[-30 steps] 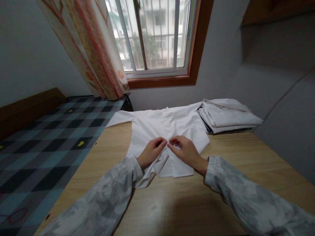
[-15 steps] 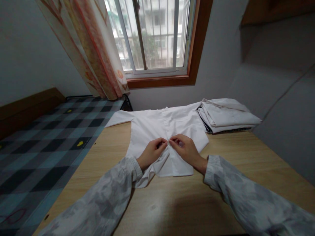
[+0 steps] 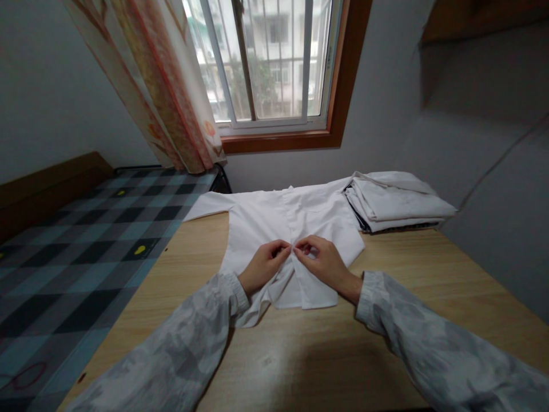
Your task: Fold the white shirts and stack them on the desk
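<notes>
Head view: a white shirt (image 3: 274, 229) lies spread flat on the wooden table (image 3: 429, 274), collar toward the far edge, its front edges meeting down the middle. The left hand (image 3: 263, 264) and right hand (image 3: 323, 260) each pinch the cloth at that middle line, fingertips almost touching. Keeping both edges taut and level should help them meet squarely. Folded white garments (image 3: 397, 200) sit far right; a checked bed cover (image 3: 86, 257) lies left.
</notes>
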{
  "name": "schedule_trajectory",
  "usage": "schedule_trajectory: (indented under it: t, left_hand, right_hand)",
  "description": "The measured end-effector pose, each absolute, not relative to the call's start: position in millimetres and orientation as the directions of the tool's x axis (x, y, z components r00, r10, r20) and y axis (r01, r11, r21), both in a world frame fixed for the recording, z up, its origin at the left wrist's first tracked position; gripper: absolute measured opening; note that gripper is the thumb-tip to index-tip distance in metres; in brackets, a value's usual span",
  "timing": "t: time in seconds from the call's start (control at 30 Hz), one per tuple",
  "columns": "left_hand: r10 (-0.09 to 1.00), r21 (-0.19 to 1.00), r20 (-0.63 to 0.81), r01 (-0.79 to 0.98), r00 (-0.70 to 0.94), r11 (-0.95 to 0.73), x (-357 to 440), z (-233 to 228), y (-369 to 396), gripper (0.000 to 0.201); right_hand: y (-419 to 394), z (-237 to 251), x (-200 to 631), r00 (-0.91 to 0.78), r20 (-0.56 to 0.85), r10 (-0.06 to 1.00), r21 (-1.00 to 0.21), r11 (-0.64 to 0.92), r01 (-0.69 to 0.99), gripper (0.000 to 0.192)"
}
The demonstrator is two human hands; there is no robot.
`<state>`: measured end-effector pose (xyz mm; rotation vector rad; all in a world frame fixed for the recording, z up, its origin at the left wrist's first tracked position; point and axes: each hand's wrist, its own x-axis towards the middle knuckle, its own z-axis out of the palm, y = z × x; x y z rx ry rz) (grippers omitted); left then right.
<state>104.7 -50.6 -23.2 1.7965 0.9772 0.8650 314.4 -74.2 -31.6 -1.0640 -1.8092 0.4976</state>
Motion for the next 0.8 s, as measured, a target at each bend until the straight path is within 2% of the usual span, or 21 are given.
schedule_trajectory:
  t: [0.5,0.8]
  left_hand:
    - [0.900,0.934,0.146,0.243,0.411,-0.263,107.5,-25.6,-55.4,0.045]
    - [0.919,0.941,0.171,0.218,0.355,-0.259,105.4,-27.3,-51.8,0.042]
  right_hand:
    - [-72.5,-34.6,316.3,-0.169,0.477,0.862,-0.784,0.505,0.361,0.011]
    - [-74.2,-33.3,312.8,-0.140,0.488,0.862,-0.785,0.503,0.360,0.008]
